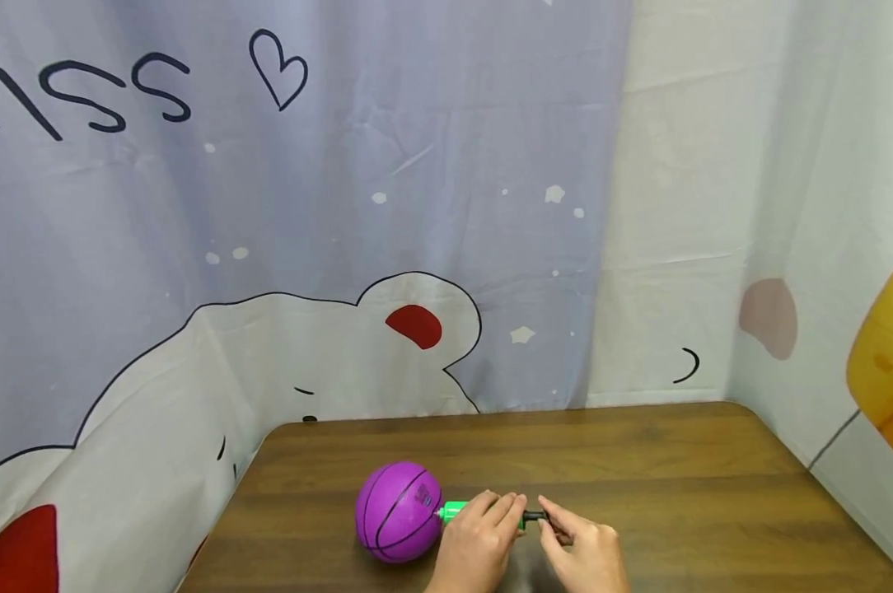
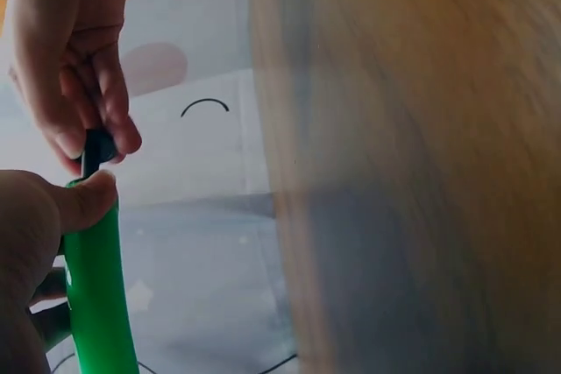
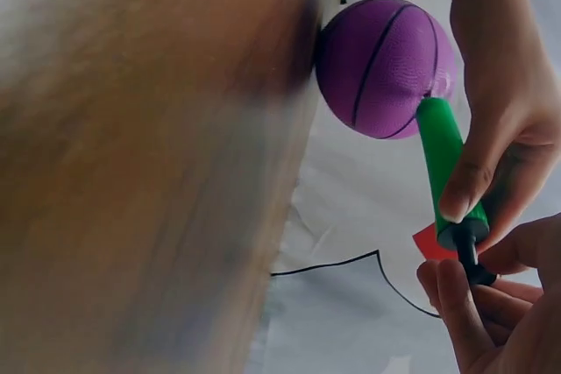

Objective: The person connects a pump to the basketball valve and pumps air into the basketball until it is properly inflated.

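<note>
A purple ball (image 1: pixel 398 512) with black seam lines sits on the wooden table. The tip of a green hand pump (image 3: pixel 442 151) meets the ball's right side in the head view. My left hand (image 1: pixel 479 539) grips the pump's green barrel (image 2: pixel 98 286), its thumb lying along it near the black end cap. With fingertips and thumb, my right hand (image 1: pixel 582 547) pinches the black handle (image 3: pixel 479 274) at the other end. A short length of black rod (image 1: pixel 533 515) shows between the barrel and the handle.
The brown wooden tabletop (image 1: pixel 684 469) spreads around and behind the hands. A printed curtain (image 1: pixel 491 206) with cartoon figures hangs along its back edge and both sides.
</note>
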`<state>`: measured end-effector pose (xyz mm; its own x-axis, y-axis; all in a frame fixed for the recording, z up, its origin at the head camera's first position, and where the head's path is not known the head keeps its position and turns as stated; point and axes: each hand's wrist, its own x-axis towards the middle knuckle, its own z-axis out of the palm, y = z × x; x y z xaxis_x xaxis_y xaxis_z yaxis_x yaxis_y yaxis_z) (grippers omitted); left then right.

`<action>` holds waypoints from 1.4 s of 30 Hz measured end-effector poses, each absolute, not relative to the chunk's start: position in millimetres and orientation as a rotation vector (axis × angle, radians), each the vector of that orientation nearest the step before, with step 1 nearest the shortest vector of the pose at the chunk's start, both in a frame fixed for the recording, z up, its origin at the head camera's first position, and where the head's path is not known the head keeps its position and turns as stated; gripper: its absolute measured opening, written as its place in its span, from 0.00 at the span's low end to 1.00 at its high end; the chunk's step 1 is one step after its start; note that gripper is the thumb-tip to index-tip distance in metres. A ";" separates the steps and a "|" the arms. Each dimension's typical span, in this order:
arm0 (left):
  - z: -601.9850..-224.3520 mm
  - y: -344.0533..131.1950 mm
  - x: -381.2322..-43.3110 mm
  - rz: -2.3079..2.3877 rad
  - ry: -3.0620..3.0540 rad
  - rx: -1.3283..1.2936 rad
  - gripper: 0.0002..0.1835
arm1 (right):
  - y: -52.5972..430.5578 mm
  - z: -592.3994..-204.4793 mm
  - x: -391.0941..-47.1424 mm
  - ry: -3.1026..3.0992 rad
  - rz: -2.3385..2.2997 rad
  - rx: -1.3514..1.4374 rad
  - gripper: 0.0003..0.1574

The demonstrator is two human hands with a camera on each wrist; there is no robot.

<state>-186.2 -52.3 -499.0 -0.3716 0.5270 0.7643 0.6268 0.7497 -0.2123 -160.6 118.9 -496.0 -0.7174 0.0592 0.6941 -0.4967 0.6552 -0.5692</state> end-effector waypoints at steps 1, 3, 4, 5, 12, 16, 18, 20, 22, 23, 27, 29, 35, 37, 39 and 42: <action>-498.9 -53.3 -185.8 -0.141 -2.064 -0.879 0.26 | 119.7 -496.3 -159.4 -2.183 1.056 0.327 0.18; -498.4 -54.7 -185.6 -0.136 -2.073 -0.904 0.26 | 121.7 -497.4 -158.2 -2.182 1.122 0.328 0.19; -498.3 -55.3 -185.8 -0.138 -2.078 -0.917 0.26 | 122.8 -498.3 -157.9 -2.179 1.145 0.331 0.18; -498.2 -55.7 -186.1 -0.139 -2.081 -0.928 0.25 | 124.0 -499.1 -157.9 -2.172 1.168 0.330 0.19; -499.1 -58.5 -187.5 -0.141 -2.102 -0.952 0.24 | 129.3 -502.4 -159.3 -2.189 1.238 0.348 0.19; -499.1 -60.0 -187.3 -0.140 -2.126 -0.944 0.24 | 129.5 -502.1 -159.5 -2.203 1.244 0.335 0.19; -499.0 -60.5 -186.7 -0.138 -2.133 -0.939 0.24 | 129.4 -502.1 -159.7 -2.204 1.243 0.334 0.19; -498.7 -61.1 -186.4 -0.143 -2.136 -0.940 0.24 | 129.3 -502.5 -159.9 -2.198 1.243 0.339 0.19; -498.5 -62.0 -186.2 -0.156 -2.137 -0.942 0.25 | 129.2 -503.3 -160.3 -2.187 1.240 0.349 0.20; -498.5 -62.4 -186.1 -0.157 -2.136 -0.943 0.25 | 129.2 -503.8 -160.4 -2.181 1.235 0.355 0.20; -498.5 -64.7 -186.1 -0.174 -2.145 -0.940 0.27 | 129.5 -505.5 -161.4 -2.155 1.211 0.383 0.21; -498.4 -65.9 -185.7 -0.168 -2.153 -0.934 0.27 | 129.4 -505.6 -161.3 -2.155 1.213 0.385 0.21; -496.2 -71.8 -184.1 -0.163 -2.184 -0.921 0.29 | 128.9 -505.4 -160.2 -2.193 1.253 0.348 0.19; -494.7 -74.7 -184.1 -0.162 -2.195 -0.916 0.29 | 128.7 -505.7 -160.1 -2.190 1.247 0.348 0.20; -492.8 -77.9 -184.4 -0.159 -2.208 -0.905 0.29 | 128.7 -506.4 -160.1 -2.179 1.238 0.355 0.20; -489.5 -83.2 -184.8 -0.145 -2.235 -0.887 0.30 | 128.8 -507.9 -160.3 -2.161 1.221 0.369 0.21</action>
<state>-184.8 -83.2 -489.5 -0.5074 0.5554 0.6589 0.6359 0.7573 -0.1487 -160.3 128.8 -507.9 -0.7678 0.0583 0.6380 -0.5164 0.5332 -0.6701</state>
